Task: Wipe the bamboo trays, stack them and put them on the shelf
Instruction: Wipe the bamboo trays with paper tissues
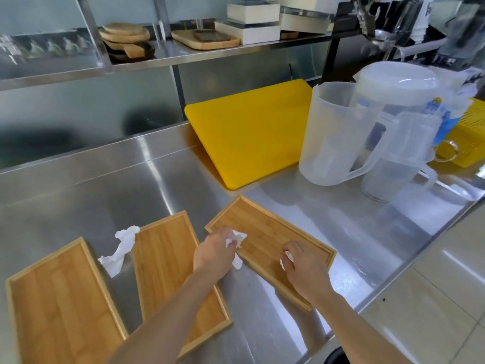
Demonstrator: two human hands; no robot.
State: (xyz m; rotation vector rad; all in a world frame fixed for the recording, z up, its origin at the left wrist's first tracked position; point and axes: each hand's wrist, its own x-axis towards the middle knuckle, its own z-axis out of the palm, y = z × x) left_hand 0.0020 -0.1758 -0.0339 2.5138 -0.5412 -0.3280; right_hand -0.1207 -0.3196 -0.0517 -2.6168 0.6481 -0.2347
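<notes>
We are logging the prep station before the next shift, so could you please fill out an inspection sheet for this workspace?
Surface: steel counter, shiny, no spills seen.
Job's things: three bamboo trays lie flat and unstacked: left tray, middle tray, right tray. A loose crumpled tissue lies between the left and middle trays.
Clutter: yellow cutting board propped up at the back; two clear jugs and a yellow basket to the right.
Grippers: left hand presses a tissue on the right tray; right hand holds a tissue scrap there.
Cables: nothing seen.
Surroundings: shelf above holds wooden boards and white boxes.
</notes>
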